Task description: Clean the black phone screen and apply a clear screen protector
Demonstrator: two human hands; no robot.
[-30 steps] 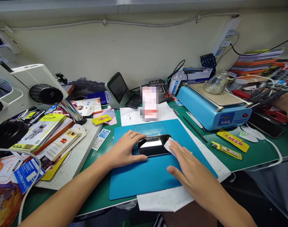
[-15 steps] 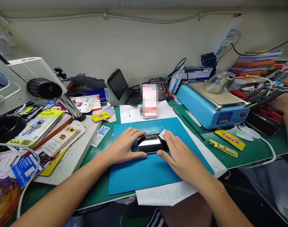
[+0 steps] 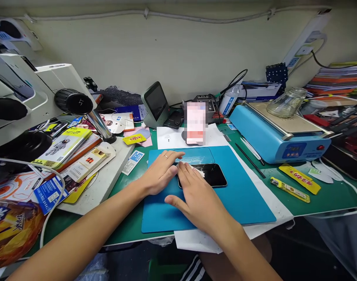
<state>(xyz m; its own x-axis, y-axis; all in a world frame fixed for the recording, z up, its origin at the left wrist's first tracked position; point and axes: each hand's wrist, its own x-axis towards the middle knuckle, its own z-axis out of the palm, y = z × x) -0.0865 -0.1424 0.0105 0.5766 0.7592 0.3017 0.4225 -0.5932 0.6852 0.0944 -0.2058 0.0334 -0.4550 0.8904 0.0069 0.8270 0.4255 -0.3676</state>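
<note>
Pale wall (image 3: 181, 58) above a crowded green workbench (image 3: 336, 199)

At the left looms a white instrument stand (image 3: 46, 88); a blue mat (image 3: 242, 207) fills the middle, and a blue machine (image 3: 274, 142) sits beyond its right side. Over the mat, the person's right hand (image 3: 196, 191) lies flat, thumb spread; the left hand (image 3: 160, 171), fingers extended, is just beside it, though whether they touch cannot be told. Black phone (image 3: 216, 175) lies on the mat, its left part hidden by the right hand. Partly under those fingers shows a white wipe (image 3: 201, 171).
</note>
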